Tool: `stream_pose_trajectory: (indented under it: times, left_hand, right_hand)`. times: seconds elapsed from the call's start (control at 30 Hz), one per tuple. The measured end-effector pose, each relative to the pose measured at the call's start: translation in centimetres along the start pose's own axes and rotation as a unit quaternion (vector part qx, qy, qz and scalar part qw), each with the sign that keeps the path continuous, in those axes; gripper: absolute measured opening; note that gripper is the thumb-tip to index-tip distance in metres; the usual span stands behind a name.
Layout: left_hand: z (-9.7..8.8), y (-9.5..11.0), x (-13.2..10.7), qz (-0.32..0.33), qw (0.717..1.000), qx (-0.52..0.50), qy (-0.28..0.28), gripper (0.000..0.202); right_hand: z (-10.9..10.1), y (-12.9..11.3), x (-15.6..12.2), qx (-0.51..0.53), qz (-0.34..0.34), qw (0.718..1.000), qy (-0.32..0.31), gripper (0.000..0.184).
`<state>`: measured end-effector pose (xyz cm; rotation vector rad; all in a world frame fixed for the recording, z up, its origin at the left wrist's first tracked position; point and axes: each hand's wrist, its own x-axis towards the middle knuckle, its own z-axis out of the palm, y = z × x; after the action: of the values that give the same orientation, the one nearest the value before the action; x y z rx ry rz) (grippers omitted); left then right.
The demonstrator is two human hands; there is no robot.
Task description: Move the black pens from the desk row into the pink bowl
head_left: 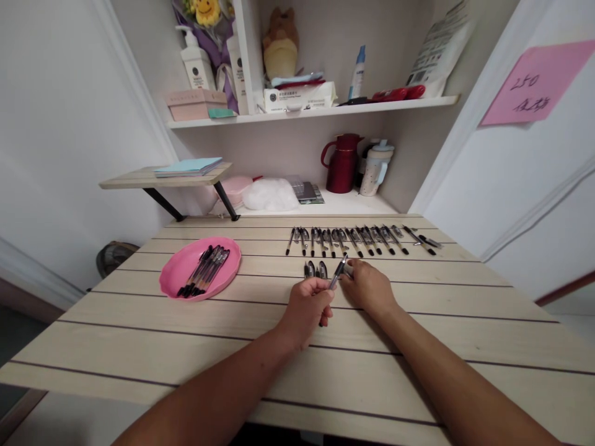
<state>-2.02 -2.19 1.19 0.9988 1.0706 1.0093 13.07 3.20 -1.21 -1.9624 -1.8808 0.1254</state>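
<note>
Pinching a slim clear-and-dark pen (338, 272) between thumb and fingers, the left hand (307, 306) is holding it aslant, its upper end pointing away from the person and toward the right fingertips. The right hand (369, 288) is hovering or resting just beside that end, its fingers curling inward around a small greyish piece (348, 270); whether they are gripping it, I cannot tell. Just beyond the left fingers, a small group of dark pen parts (317, 270) is lying on the slatted tabletop (209, 334), partly hidden by the hand. Farther ahead of both sets of fingers, a long row of black pens (356, 241) is stretching sideways, running on past the right hand, with the last few lying more aslant. Well to the left of the left fingers, a pink scalloped dish (179, 260) is holding a bundle of dark-ended pens (207, 269), lying side by side. Far beyond the right fingers, a dark red jug (343, 164) is standing upright beside a pale, blue-lidded tumbler (373, 173). Beyond the dish, a small raised shelf (134, 179) is bearing light-blue paper (188, 166).
</note>
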Motion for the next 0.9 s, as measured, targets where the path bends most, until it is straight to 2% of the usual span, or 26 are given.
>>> stream_pose_trajectory:
  times: [0.07, 0.13, 0.17, 0.2, 0.3, 0.33, 0.4, 0.47, 0.63, 0.9]
  left_hand:
    - [0.0, 0.0, -0.1, -0.002, 1.000, 0.001, -0.004, 0.023]
    - [0.0, 0.1, -0.1, -0.005, 1.000, 0.005, -0.008, 0.022]
    - [0.0, 0.1, -0.1, -0.006, 1.000, 0.010, -0.011, 0.021]
    - [0.0, 0.0, -0.2, -0.008, 1.000, 0.015, -0.013, 0.020]
    - [0.0, -0.1, -0.1, -0.010, 0.999, 0.028, -0.020, 0.019]
    - [0.0, -0.2, -0.1, -0.012, 0.999, 0.031, -0.022, 0.019]
    - [0.0, -0.3, 0.0, -0.015, 0.999, 0.033, -0.022, 0.018]
    - [-0.1, -0.3, 0.0, -0.019, 0.999, 0.035, -0.025, 0.017]
    - [0.0, -0.1, 0.0, -0.021, 0.998, 0.042, -0.031, 0.016]
    - [-0.1, -0.2, 0.1, -0.028, 0.998, 0.051, -0.027, 0.018]
  right_hand:
    - [-0.3, 0.7, 0.3, 0.070, 0.012, 0.997, 0.003, 0.016]
    - [-0.8, 1.5, 0.5, 0.222, 0.031, 0.975, 0.005, 0.015]
    - [-1.1, 1.8, 0.6, 0.319, 0.041, 0.947, 0.003, 0.015]
    - [-1.4, 2.1, 0.6, 0.417, 0.050, 0.908, 0.001, 0.016]
    - [-2.3, 2.1, 0.5, 0.636, 0.069, 0.769, -0.003, 0.026]
    - [-2.6, 2.0, 0.4, 0.675, 0.071, 0.735, -0.003, 0.029]
    - [-2.9, 1.7, 0.2, 0.714, 0.070, 0.697, -0.007, 0.032]
    - [-3.0, 1.4, 0.1, 0.723, 0.067, 0.687, -0.011, 0.032]
    - [-2.9, 1.2, -0.1, 0.724, 0.061, 0.687, -0.021, 0.031]
    - [-2.7, 0.5, -0.7, 0.694, 0.055, 0.715, -0.067, 0.027]
